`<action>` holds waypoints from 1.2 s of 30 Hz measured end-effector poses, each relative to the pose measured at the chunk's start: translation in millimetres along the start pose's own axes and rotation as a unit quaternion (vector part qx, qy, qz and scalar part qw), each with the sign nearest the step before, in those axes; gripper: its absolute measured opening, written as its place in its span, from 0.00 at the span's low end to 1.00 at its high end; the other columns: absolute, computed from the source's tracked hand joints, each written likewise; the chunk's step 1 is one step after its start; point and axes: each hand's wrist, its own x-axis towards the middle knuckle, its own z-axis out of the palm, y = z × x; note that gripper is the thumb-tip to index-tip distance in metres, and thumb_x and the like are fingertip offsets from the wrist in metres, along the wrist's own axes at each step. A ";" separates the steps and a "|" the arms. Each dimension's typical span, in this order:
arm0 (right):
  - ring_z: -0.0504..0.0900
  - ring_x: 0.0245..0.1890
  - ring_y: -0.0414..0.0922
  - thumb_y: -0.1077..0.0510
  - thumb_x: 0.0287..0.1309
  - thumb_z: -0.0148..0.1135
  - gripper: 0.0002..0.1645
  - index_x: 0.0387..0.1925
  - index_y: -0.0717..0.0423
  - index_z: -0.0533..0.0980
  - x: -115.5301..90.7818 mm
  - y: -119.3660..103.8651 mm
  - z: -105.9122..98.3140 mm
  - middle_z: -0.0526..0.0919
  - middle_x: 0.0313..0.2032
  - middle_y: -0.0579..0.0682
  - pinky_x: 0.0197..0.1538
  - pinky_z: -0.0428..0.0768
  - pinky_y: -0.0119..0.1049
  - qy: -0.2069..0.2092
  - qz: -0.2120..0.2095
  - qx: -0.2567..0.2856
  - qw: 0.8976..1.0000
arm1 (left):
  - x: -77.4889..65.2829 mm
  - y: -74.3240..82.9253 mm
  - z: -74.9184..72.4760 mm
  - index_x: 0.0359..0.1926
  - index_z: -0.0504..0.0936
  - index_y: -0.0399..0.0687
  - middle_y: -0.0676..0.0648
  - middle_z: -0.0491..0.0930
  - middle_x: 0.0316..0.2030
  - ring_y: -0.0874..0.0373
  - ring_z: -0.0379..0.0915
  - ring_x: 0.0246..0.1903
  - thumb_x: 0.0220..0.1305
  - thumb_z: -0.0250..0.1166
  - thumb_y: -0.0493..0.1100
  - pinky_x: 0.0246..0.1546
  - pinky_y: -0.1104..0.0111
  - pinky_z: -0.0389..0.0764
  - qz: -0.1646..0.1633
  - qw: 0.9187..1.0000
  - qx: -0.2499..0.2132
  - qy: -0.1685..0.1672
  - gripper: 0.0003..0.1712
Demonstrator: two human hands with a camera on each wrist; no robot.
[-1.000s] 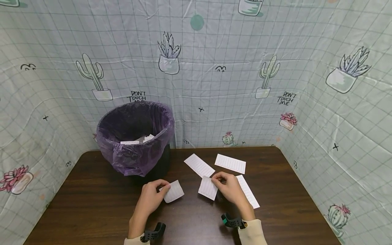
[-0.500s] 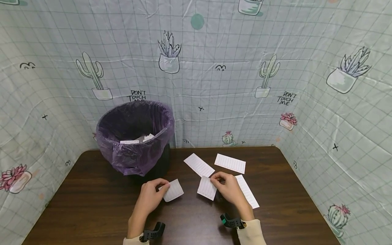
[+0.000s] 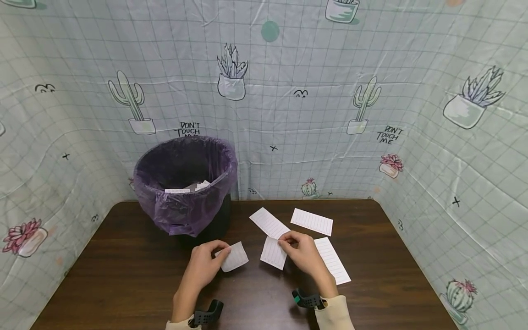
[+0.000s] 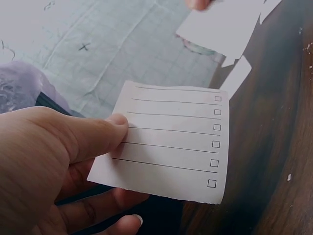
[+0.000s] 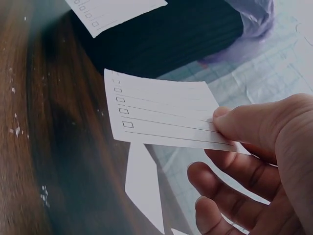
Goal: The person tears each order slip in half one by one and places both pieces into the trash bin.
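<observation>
Wristbands (image 3: 208,314): dark, next to cream sleeves (image 3: 335,316).
Left hand (image 3: 204,265): thumb over curled fingers, pinching left piece (image 4: 171,144) by one edge.
Right hand (image 3: 304,255): likewise curled, pinching right piece (image 5: 156,110) near a corner.
Pieces: both ruled paper with checkboxes, between the hands, apart from each other.
Loose slips (image 3: 332,260): three on dark wood table (image 3: 255,307), one beside the right hand, two beyond.
Bin (image 3: 220,220): back left, purple liner (image 3: 183,214), white papers (image 3: 177,190) inside.
Backdrop (image 3: 280,114): gridded cloth, cactus prints.
</observation>
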 end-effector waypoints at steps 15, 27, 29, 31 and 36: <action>0.82 0.31 0.36 0.62 0.64 0.69 0.03 0.33 0.54 0.85 17.8 -21.2 2.6 0.88 0.31 0.46 0.39 0.82 0.31 -0.005 -0.041 -0.017 0.999 | 4.6 21.2 -23.6 0.36 0.89 0.47 0.50 0.88 0.34 0.64 0.74 0.27 0.66 0.70 0.36 0.29 0.71 0.77 0.060 0.997 0.032 0.038 0.03; 0.78 0.30 0.35 0.62 0.65 0.68 0.03 0.34 0.53 0.85 33.7 -37.5 0.3 0.87 0.31 0.45 0.38 0.80 0.31 0.001 -0.042 -0.016 0.999 | 8.9 47.3 -42.7 0.36 0.89 0.46 0.51 0.87 0.32 0.61 0.78 0.30 0.66 0.72 0.39 0.34 0.61 0.81 0.114 0.987 0.085 0.079 0.02; 0.78 0.30 0.35 0.61 0.65 0.68 0.03 0.35 0.53 0.85 37.3 -42.2 -1.2 0.87 0.30 0.44 0.37 0.78 0.30 0.002 -0.038 -0.015 0.999 | 9.7 51.3 -46.1 0.37 0.89 0.46 0.51 0.87 0.33 0.60 0.79 0.31 0.66 0.72 0.39 0.34 0.59 0.82 0.116 0.985 0.094 0.086 0.02; 0.77 0.28 0.37 0.61 0.66 0.67 0.03 0.35 0.53 0.85 40.3 -46.4 -2.5 0.87 0.30 0.45 0.35 0.76 0.29 0.004 -0.041 -0.015 0.999 | 10.3 55.1 -49.5 0.37 0.89 0.45 0.51 0.87 0.33 0.60 0.78 0.30 0.65 0.72 0.39 0.34 0.59 0.81 0.126 0.983 0.100 0.092 0.02; 0.75 0.26 0.41 0.60 0.66 0.67 0.03 0.36 0.53 0.85 47.2 -57.2 -5.2 0.87 0.30 0.45 0.32 0.73 0.30 0.007 -0.066 -0.013 0.998 | 11.9 62.5 -58.8 0.36 0.89 0.45 0.51 0.86 0.31 0.62 0.73 0.27 0.62 0.74 0.35 0.30 0.65 0.79 0.174 0.973 0.102 0.111 0.02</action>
